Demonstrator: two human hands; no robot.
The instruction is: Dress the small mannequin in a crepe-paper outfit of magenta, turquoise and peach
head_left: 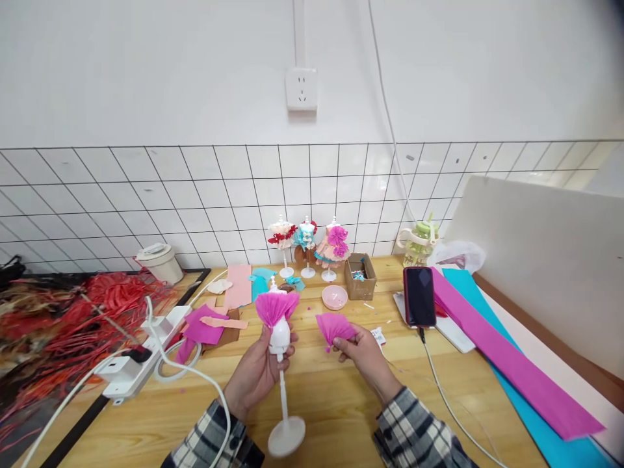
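Observation:
My left hand (259, 376) is wrapped around a small white dress-form stand (279, 339), held slightly tilted above the table. Pleated magenta crepe paper (275, 307) covers the form's upper part, and its round white base (286, 437) hangs toward me. To the right, my right hand (361, 351) pinches a fan-shaped piece of magenta crepe paper (335, 326) by its gathered lower end. The two hands are apart, with bare wood between them. Fingers behind the form are partly hidden.
Three dressed mini forms (307, 242) stand by the tiled wall, beside a small cardboard box (361, 279) and a pink dish (334, 297). Paper scraps (205, 325) and a power strip (141, 357) lie left. A phone (419, 296) and long crepe strips (517, 351) are right.

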